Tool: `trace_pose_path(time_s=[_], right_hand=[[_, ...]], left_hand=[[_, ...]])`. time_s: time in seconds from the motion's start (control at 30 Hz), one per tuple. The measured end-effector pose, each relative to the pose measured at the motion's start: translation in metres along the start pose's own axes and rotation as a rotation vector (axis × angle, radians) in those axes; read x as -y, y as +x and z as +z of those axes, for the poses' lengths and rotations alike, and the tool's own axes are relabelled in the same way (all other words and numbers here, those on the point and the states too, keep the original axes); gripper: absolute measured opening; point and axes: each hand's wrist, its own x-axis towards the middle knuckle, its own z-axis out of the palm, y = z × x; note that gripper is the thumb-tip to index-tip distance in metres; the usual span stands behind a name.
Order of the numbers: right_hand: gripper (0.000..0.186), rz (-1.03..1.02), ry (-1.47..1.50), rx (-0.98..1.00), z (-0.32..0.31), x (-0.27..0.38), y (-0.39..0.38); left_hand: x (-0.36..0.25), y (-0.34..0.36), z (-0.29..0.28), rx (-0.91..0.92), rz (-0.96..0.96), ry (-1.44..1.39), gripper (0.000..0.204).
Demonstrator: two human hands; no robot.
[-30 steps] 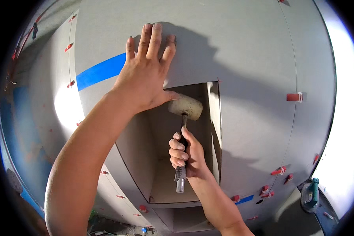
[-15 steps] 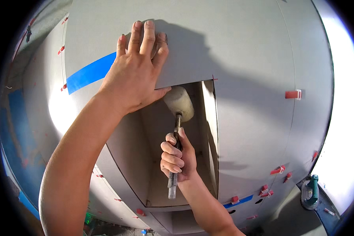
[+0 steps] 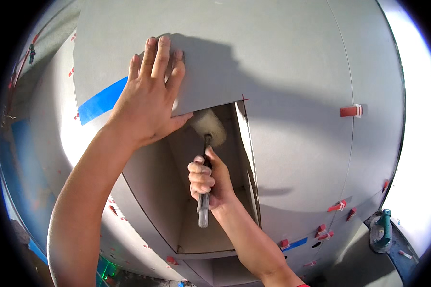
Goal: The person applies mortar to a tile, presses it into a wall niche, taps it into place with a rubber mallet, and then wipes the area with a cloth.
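Note:
My left hand (image 3: 143, 100) lies with fingers spread on the large grey tiled panel (image 3: 282, 57), just above a rectangular recess (image 3: 191, 239), its thumb at the opening's top edge. A strip of blue tape (image 3: 100, 103) runs left from under that hand. My right hand (image 3: 208, 179) grips a rubber mallet (image 3: 208, 124) by its dark and metal handle. The pale mallet head is inside the top of the recess, just below my left thumb, slightly blurred; whether it touches the upper edge I cannot tell.
Red levelling clips (image 3: 349, 111) dot the tile joints on both sides. A green-handled suction cup (image 3: 382, 232) sits on a dark surface at lower right. A second opening (image 3: 225, 270) lies below the recess. A bright white area (image 3: 412, 105) borders the right side.
The view has shifted slightly, with both arms appearing further left. My right hand has moved a little up relative to the recess, and the mallet head sits deeper under the top edge.

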Motion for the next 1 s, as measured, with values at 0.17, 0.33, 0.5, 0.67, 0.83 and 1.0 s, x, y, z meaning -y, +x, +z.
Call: trace_pose_path(time_s=[0.17,0.33,0.5,0.67,0.83,1.0], right_hand=[[0.046,0.047,-0.115,0.041,-0.006,-0.006,-0.007],[0.046,0.023,-0.063,-0.046,-0.014,0.003,-0.01],[0.047,0.069,0.033,-0.137,-0.02,0.009,-0.003],[0.045,0.039,0.05,-0.221,-0.008,0.004,0.02],[0.044,0.061,-0.095,-0.094,-0.012,-0.007,0.022],[0.048,0.017,-0.085,-0.105,-0.024,-0.009,0.014]], left_hand=[[0.025,-0.007,-0.007,-0.057,0.091,-0.165,0.083],[0.044,-0.004,-0.008,-0.033,0.1,-0.35,0.054],[0.058,-0.006,-0.006,-0.006,0.138,-0.364,0.062],[0.057,-0.01,-0.006,0.017,0.133,-0.291,0.083],[0.055,-0.011,-0.007,0.038,0.11,-0.284,0.092],[0.051,-0.014,-0.007,-0.019,0.092,-0.333,0.092]])
